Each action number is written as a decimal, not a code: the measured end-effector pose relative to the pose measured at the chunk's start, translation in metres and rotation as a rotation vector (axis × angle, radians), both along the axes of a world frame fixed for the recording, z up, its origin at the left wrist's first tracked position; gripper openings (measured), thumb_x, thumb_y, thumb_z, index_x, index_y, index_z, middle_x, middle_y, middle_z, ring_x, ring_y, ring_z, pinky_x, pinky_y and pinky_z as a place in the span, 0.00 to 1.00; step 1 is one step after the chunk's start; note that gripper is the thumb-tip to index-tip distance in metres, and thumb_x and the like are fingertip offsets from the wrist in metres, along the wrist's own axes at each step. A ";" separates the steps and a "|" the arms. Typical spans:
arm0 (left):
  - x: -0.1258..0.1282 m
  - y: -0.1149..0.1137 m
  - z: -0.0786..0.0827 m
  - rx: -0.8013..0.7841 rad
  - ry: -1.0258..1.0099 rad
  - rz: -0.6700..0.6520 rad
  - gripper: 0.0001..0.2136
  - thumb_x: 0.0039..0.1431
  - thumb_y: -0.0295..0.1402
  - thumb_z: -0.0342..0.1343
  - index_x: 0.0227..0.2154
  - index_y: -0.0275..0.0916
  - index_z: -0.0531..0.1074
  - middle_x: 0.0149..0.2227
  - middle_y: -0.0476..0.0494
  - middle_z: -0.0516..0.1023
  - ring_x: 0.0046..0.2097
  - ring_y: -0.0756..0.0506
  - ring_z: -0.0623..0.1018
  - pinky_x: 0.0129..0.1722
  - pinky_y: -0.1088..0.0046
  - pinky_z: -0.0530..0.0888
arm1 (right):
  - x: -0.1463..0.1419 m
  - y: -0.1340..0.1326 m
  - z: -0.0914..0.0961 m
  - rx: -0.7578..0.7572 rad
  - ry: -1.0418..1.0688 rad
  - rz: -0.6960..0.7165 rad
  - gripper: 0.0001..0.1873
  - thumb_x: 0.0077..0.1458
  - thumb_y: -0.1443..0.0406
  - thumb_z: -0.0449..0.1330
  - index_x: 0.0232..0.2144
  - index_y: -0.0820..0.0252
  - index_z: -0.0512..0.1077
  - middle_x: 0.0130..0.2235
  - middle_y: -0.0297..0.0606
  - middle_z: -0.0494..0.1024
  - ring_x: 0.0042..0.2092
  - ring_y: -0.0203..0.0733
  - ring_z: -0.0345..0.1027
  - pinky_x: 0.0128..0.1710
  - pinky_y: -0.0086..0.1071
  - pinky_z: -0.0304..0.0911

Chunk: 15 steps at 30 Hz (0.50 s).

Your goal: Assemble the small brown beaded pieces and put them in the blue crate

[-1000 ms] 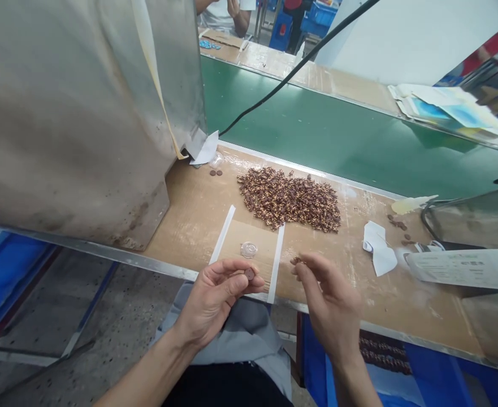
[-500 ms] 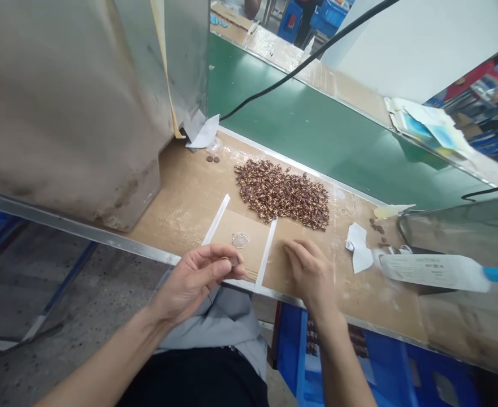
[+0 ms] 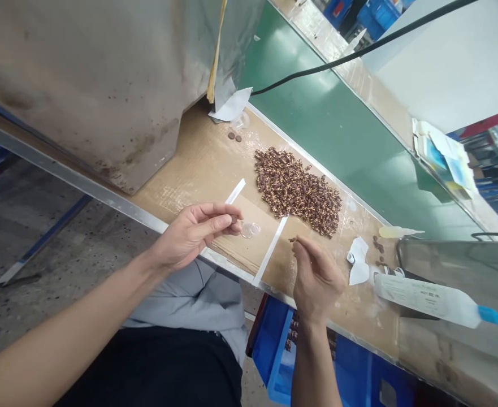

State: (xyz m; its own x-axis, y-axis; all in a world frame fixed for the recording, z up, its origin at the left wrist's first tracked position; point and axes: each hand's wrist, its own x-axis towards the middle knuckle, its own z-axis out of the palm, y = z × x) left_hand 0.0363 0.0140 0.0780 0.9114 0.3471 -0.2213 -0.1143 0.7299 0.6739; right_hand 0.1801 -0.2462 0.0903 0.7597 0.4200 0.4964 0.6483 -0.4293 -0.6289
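My left hand (image 3: 204, 230) is closed in a pinch on a small brown disc (image 3: 234, 219), mostly covered by the fingertips. Just right of those fingers a small clear round dish (image 3: 251, 229) lies on the cardboard pad (image 3: 235, 249). My right hand (image 3: 316, 271) is pinched above the bench, right of a white tape strip (image 3: 271, 250). Between its thumb and forefinger pokes out a small brown-and-gold piece (image 3: 293, 239); its exact kind is too small to tell. Beyond both hands is a heap of similar brown-and-gold pieces (image 3: 297, 189).
Two brown discs (image 3: 234, 137) lie near the metal housing (image 3: 104, 85) at left. On the right are a crumpled white paper (image 3: 359, 261), a white bottle with a blue nozzle (image 3: 431, 297) and several loose brown discs (image 3: 378, 245). A blue crate (image 3: 274, 350) stands below the bench edge.
The view has tilted and shifted. My right hand has lifted slightly, and a small brown-and-gold piece now shows at its fingertips. The left hand keeps its pinch, now closer beside the clear dish.
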 end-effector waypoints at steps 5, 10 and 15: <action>-0.001 -0.003 -0.002 -0.038 -0.046 0.026 0.11 0.67 0.34 0.83 0.48 0.37 0.94 0.43 0.41 0.93 0.43 0.48 0.91 0.52 0.76 0.88 | -0.015 0.037 0.023 -0.013 -0.051 0.135 0.06 0.77 0.66 0.74 0.51 0.50 0.91 0.47 0.39 0.93 0.48 0.50 0.90 0.51 0.43 0.86; -0.001 -0.003 -0.005 -0.066 -0.073 0.037 0.09 0.68 0.34 0.82 0.47 0.37 0.93 0.44 0.41 0.93 0.44 0.47 0.91 0.55 0.70 0.89 | -0.019 0.057 0.025 -0.085 -0.106 0.232 0.07 0.79 0.69 0.72 0.51 0.51 0.88 0.48 0.37 0.93 0.49 0.49 0.90 0.51 0.43 0.84; -0.003 -0.003 -0.005 -0.057 -0.076 0.009 0.09 0.69 0.35 0.80 0.48 0.37 0.93 0.42 0.40 0.93 0.44 0.44 0.92 0.58 0.65 0.89 | -0.020 0.060 0.021 -0.115 -0.173 0.268 0.08 0.79 0.70 0.70 0.51 0.50 0.87 0.48 0.37 0.93 0.47 0.49 0.89 0.50 0.44 0.82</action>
